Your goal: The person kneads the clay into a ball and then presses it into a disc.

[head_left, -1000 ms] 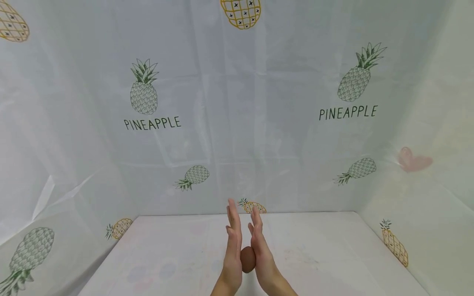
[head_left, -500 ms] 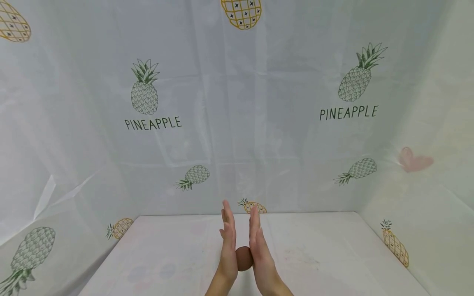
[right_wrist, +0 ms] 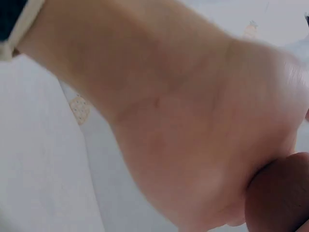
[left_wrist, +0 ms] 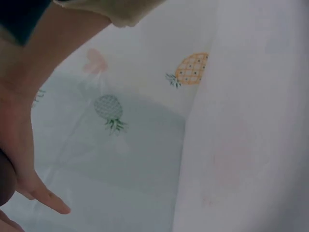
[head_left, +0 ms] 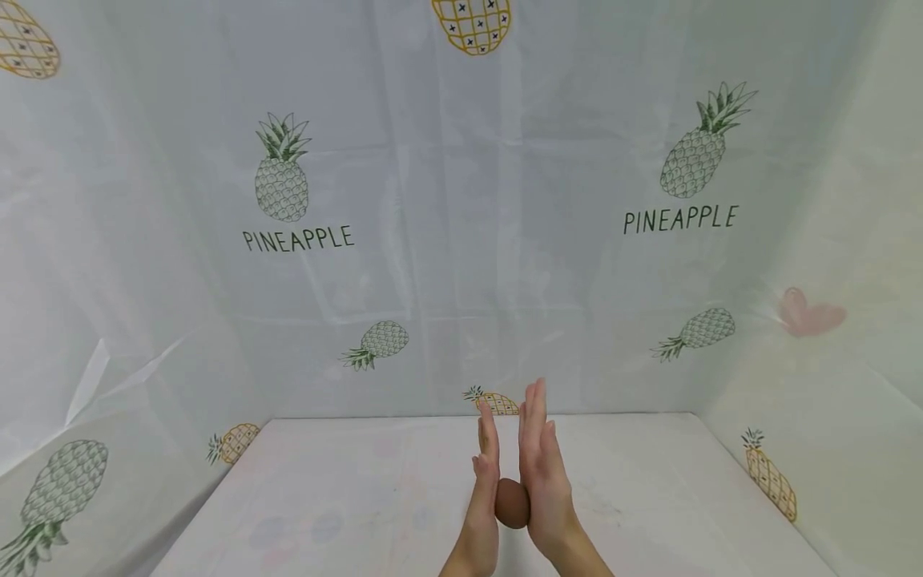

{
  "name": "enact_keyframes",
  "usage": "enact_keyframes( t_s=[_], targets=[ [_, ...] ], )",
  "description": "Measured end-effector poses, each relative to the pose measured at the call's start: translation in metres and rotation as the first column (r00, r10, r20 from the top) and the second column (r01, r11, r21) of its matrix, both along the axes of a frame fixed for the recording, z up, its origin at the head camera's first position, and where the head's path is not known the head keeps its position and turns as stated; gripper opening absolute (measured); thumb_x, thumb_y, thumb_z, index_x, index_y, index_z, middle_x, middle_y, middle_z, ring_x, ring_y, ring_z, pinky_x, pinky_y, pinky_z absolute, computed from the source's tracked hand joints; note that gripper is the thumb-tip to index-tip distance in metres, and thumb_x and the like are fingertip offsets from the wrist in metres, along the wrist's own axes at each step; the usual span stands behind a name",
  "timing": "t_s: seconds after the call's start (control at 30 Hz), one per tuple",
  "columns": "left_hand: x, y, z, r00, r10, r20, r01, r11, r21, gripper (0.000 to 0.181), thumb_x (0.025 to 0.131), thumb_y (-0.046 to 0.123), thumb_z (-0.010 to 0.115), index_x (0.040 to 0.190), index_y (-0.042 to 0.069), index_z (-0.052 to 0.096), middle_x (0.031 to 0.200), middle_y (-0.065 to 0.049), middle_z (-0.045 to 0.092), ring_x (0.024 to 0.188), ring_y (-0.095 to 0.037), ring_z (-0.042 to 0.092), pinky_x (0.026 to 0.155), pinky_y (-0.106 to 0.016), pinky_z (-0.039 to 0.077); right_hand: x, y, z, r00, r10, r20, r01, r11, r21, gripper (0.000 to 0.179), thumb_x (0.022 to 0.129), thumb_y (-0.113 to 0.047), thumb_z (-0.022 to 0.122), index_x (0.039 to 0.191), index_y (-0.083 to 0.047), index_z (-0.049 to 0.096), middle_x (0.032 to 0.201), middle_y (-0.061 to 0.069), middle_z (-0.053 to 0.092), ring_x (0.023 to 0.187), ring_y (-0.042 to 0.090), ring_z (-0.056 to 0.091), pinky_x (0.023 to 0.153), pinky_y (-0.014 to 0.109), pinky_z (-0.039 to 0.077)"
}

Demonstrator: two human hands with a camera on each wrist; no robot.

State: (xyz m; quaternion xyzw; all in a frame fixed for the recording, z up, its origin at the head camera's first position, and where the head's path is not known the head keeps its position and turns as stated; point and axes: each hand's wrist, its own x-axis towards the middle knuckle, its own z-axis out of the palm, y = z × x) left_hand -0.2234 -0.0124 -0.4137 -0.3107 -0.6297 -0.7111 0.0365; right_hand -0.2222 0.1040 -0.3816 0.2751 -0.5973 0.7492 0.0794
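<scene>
A smooth brown ball [head_left: 513, 503], a little egg-shaped and clay-like, is held between two flat palms above the table in the head view. My left hand [head_left: 483, 497] presses it from the left with the fingers straight and pointing up and away. Against its other side lies my right hand [head_left: 546, 481], also straight-fingered, its fingertips reaching higher in the picture than the left ones. The right wrist view has the brown ball [right_wrist: 280, 195] at its lower right corner, touching a palm. Only a dark edge of the ball [left_wrist: 6, 179] shows in the left wrist view.
Under the hands spreads a white table [head_left: 346, 489] with faint coloured stains. A pale curtain [head_left: 461, 240] printed with pineapples hangs behind it and along both sides. A sleeve cuff [right_wrist: 21, 29] shows at the corner of the right wrist view.
Both hands and the ball shifted slightly left, then moved right. My right hand's fingertips have risen past the left ones, which sit lower than before. The ball stays between the palms.
</scene>
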Motion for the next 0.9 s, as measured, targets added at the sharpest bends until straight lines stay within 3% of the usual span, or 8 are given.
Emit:
enact_keyframes(
  t_s=[0.23,0.4,0.73,0.9],
  targets=[
    [0.016,0.002,0.013,0.996,-0.081,0.036,0.079,0.996,0.035,0.054,0.114,0.045,0.0,0.167,0.048,-0.008,0.174,0.019,-0.02,0.158,-0.012,-0.026,0.115,-0.074,-0.026,-0.009,0.005,-0.003,0.999,-0.025,0.035,0.025,1.0,-0.018,0.052,0.111,-0.055,-0.003,0.162,-0.056,-0.013,0.172,-0.022,-0.021,0.161,0.019,-0.024,0.116,0.071,-0.027],
    [0.024,-0.001,0.02,0.997,-0.075,0.016,0.075,0.997,0.026,0.054,0.114,0.044,-0.001,0.167,0.048,-0.007,0.173,0.023,-0.02,0.158,-0.01,-0.028,0.112,-0.075,-0.028,-0.013,0.004,-0.008,0.997,-0.021,0.077,0.024,0.999,-0.031,0.052,0.112,-0.055,0.0,0.163,-0.057,-0.013,0.172,-0.021,-0.022,0.161,0.021,-0.024,0.116,0.073,-0.026],
    [0.012,-0.014,0.023,0.999,-0.012,-0.036,0.013,1.0,0.026,0.056,0.112,0.045,-0.003,0.168,0.041,-0.011,0.173,0.026,-0.02,0.158,-0.003,-0.027,0.116,-0.07,-0.028,-0.012,-0.016,-0.019,0.993,0.029,0.112,-0.029,1.0,-0.005,0.057,0.115,-0.051,0.006,0.165,-0.046,-0.021,0.172,-0.015,-0.028,0.162,0.029,-0.023,0.119,0.072,-0.022],
    [0.003,-0.022,0.023,0.999,0.038,-0.027,-0.037,0.999,0.026,0.055,0.112,0.048,-0.002,0.167,0.046,-0.01,0.172,0.025,-0.022,0.157,-0.004,-0.028,0.114,-0.07,-0.03,-0.007,-0.025,-0.02,0.992,0.038,0.119,-0.042,0.998,0.037,0.055,0.115,-0.051,0.005,0.164,-0.049,-0.019,0.171,-0.018,-0.029,0.162,0.033,-0.022,0.118,0.074,-0.021]
  ],
)
